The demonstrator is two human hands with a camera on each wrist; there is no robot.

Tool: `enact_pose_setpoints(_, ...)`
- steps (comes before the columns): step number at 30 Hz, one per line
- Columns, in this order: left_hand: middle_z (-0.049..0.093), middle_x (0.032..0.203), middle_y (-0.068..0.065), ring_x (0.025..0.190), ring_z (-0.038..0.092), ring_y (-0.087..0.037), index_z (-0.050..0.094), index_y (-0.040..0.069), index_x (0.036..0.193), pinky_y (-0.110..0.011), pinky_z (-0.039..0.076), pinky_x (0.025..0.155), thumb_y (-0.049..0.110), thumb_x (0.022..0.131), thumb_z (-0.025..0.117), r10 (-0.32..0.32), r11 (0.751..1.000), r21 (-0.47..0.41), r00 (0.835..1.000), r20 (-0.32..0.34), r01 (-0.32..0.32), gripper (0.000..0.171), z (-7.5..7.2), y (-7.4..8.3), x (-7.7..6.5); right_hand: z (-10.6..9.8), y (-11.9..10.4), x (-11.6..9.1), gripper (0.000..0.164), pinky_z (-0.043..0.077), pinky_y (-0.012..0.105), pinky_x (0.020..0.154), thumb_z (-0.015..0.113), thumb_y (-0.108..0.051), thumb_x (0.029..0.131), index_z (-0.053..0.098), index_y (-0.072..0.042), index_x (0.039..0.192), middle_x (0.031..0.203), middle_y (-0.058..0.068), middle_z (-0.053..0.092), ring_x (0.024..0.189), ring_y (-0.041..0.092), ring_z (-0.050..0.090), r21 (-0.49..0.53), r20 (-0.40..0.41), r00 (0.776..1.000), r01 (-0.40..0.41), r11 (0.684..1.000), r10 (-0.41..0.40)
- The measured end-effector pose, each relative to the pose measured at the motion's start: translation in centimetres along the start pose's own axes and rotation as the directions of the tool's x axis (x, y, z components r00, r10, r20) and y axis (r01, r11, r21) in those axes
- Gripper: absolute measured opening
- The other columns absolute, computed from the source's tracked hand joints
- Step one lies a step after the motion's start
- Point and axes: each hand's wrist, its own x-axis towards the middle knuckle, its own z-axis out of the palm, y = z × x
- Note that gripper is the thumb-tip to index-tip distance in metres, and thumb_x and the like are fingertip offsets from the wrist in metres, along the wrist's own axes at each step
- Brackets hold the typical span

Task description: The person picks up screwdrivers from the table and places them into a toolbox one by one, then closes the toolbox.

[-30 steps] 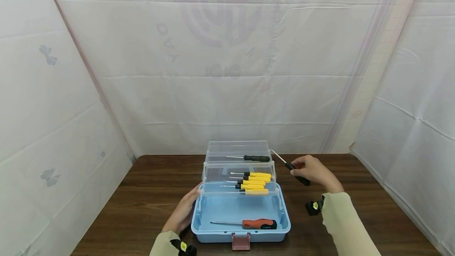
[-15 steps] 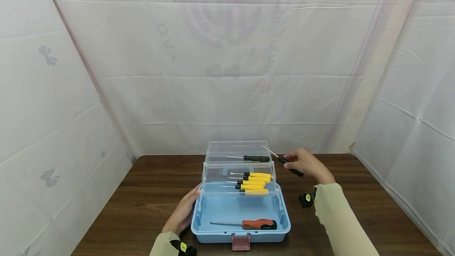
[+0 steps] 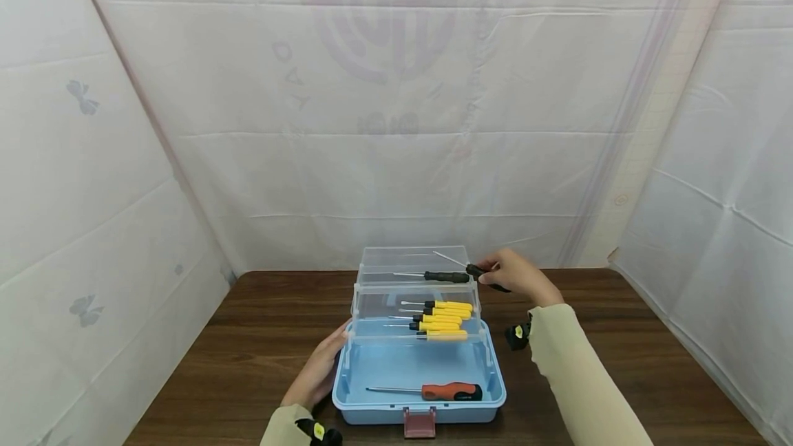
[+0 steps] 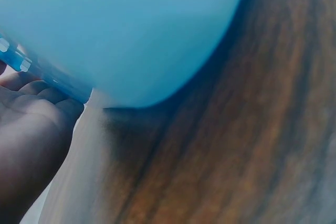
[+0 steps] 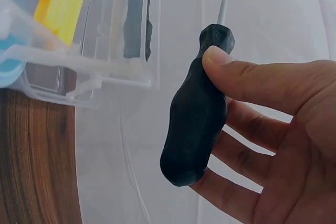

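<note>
My right hand (image 3: pixel 515 272) holds a black-handled screwdriver (image 5: pixel 195 119) by its handle, thumb on one side and fingers behind, beside the upper clear tray (image 3: pixel 379 271). Its thin shaft reaches left over that tray in the head view. Another black screwdriver (image 3: pixel 447 277) lies in the upper tray. Several yellow-handled screwdrivers (image 3: pixel 447 316) lie in the lower clear tray (image 3: pixel 369 300). My left hand (image 3: pixel 319 367) rests against the left side of the blue toolbox (image 3: pixel 421 356), its fingers extended toward the back corner. In the left wrist view, the box wall (image 4: pixel 136 35) hides part of the fingers.
An orange-and-black screwdriver (image 3: pixel 452 391) lies in the bottom of the toolbox. At the box's front hangs a reddish latch (image 3: pixel 420 423). The dark wooden table (image 3: pixel 248 336) ends at a pale sheet wall (image 3: pixel 421 177) behind, with more sheets on both sides.
My right hand has moved left and slightly away from me with the black screwdriver, whose shaft now overlaps the upper tray. My left hand and the toolbox stay where they were.
</note>
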Motion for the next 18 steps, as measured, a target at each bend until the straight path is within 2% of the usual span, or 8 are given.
enact_pose_setpoints(6, 0.012, 0.16, -0.021, 0.146, 0.011, -0.042, 0.017, 0.007, 0.154, -0.059, 0.017, 0.116, 0.04, 0.102, 0.04, 0.007, 1.0, -0.025, 1.0, 0.016, -0.007, 0.065, 0.0, 0.0, 0.0, 0.6, -0.7, 1.2, 0.029, 0.053, 0.032, 0.066, 0.065, -0.004, 0.088, 0.067, 0.004, 0.116, 0.101, 0.015, 0.071, 0.08, 0.02, 0.063, -0.029, -0.001, 0.999, 0.05, 0.998, -0.05)
enact_pose_setpoints(11, 0.011, 0.16, -0.021, 0.146, 0.011, -0.042, 0.017, 0.006, 0.154, -0.059, 0.016, 0.116, 0.04, 0.102, 0.041, 0.01, 1.0, -0.028, 1.0, 0.013, -0.01, 0.067, -0.1, 0.1, 0.0, 1.0, -1.7, 2.0, 0.03, 0.054, 0.032, 0.067, 0.065, -0.005, 0.089, 0.067, 0.002, 0.118, 0.103, 0.014, 0.07, 0.081, 0.019, 0.063, -0.049, 0.007, 1.0, 0.028, 0.998, -0.028)
enact_pose_setpoints(18, 0.01, 0.16, -0.021, 0.146, 0.01, -0.041, 0.016, 0.008, 0.154, -0.059, 0.016, 0.116, 0.044, 0.101, 0.041, 0.016, 1.0, -0.022, 1.0, 0.026, -0.016, 0.069, -0.2, -0.1, 0.1, 2.2, -2.8, 3.1, 0.028, 0.054, 0.033, 0.07, 0.063, -0.004, 0.09, 0.068, 0.0, 0.117, 0.103, 0.013, 0.068, 0.08, 0.02, 0.06, -0.035, -0.023, 1.0, 0.005, 0.999, -0.006)
